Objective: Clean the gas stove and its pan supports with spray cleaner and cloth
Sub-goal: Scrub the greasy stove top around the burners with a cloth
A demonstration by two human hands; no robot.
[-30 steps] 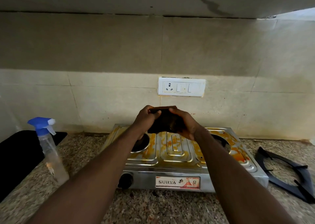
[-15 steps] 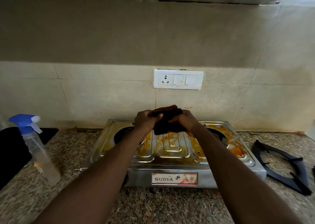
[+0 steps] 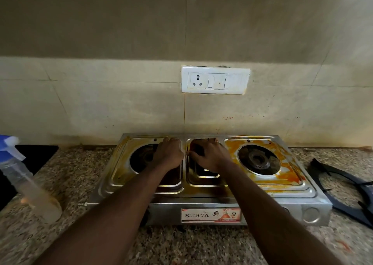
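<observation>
**Two hands down on the stove top, cloth pressed to the steel**

Both hands have dropped from mid-air, where half a second ago they held the dark cloth up between them above the stove, and now rest on the steel itself. That suggests the folding is over and the wiping is beginning.

The right hand (image 3: 210, 155) lies palm down on the middle panel, near the back edge of the stove (image 3: 282, 190), fingers curled over the cloth (image 3: 198, 150). Only a dark sliver of the cloth shows under the knuckles, so how firmly it is gripped is hard to tell; the hand looks loosely closed on it. The left hand (image 3: 168, 153) sits just beside it, fingers bent and pressed flat on the panel at the inner edge of the left burner well (image 3: 141, 157). It appears to hold nothing and seems to be steadying the stove.

Orange-brown grease covers the right side of the top, thickest around the right burner (image 3: 259, 159) and toward the right front corner. Streaks also line the left panel's rim. None of it looks wiped yet, so the task is likely at an early stage.

Off the stove's right edge, a black pan support (image 3: 347, 192) lies on the counter (image 3: 181, 244). The spray bottle (image 3: 24, 182) stands upright near the counter's left edge, well apart from the hands.
</observation>
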